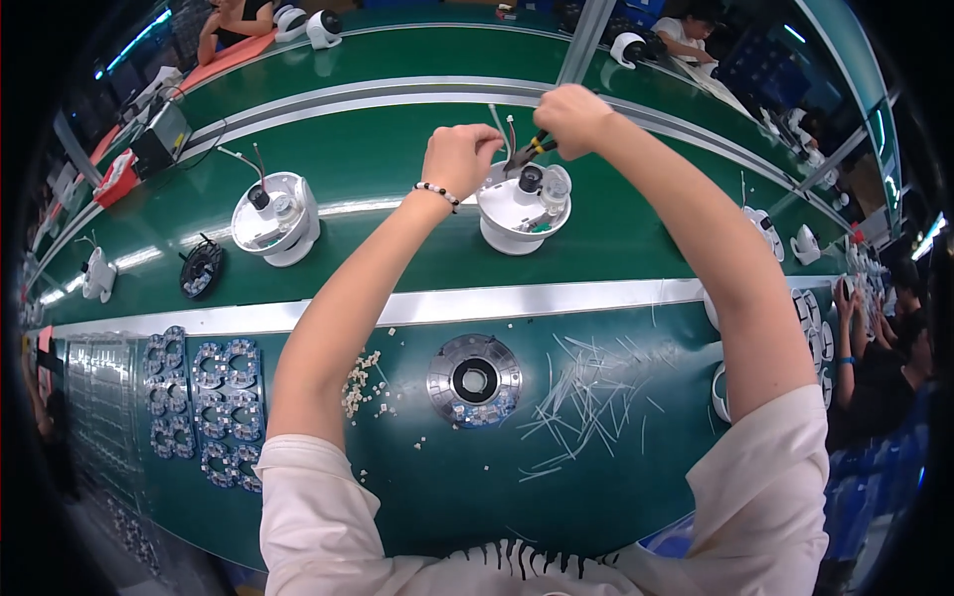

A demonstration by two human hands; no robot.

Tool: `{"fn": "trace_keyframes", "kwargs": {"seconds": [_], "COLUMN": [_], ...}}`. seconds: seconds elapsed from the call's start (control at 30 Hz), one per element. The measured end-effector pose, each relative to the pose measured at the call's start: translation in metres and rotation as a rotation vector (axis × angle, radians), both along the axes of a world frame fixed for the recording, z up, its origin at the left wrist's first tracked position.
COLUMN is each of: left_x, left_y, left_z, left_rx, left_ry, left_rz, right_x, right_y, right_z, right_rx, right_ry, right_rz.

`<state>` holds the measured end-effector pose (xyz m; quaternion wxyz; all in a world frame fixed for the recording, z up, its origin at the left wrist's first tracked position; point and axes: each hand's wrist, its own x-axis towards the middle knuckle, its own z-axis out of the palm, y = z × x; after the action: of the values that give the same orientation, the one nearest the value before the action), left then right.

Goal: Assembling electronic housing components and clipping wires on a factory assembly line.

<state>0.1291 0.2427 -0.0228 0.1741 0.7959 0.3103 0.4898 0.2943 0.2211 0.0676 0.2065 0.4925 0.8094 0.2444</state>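
On the far green surface [626, 238], an open white housing [512, 238] stands right of a similar unit [273, 233]. Above it, the right hand [574, 119] curls its fingers closed around yellow-and-black pliers [529, 152]; the left hand [463, 159] bunches its fingertips near thin wires [512, 131], whether gripping one I cannot tell.
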Motion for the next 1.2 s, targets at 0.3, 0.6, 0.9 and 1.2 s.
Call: {"fn": "trace_keyframes", "kwargs": {"seconds": [0.3,0.6,0.9,1.2], "left_x": [-0.029,-0.199,-0.231,-0.216], "left_y": [-0.138,-0.043,0.029,0.033], "left_z": [0.02,0.042,-0.005,0.024], "left_rx": [-0.173,-0.027,0.024,-0.059], "left_ry": [0.266,-0.234,0.501,0.708], "left_rz": [-0.864,0.056,0.239,0.395], "right_x": [0.008,-0.141,-0.198,-0.195], "right_y": [0.011,0.065,0.086,0.089], "right_z": [0.037,0.017,-0.01,-0.014], "right_rx": [0.425,0.241,0.123,0.055], "right_ry": [0.366,0.278,0.166,0.166], "right_rz": [0.184,0.353,0.392,0.394]}}
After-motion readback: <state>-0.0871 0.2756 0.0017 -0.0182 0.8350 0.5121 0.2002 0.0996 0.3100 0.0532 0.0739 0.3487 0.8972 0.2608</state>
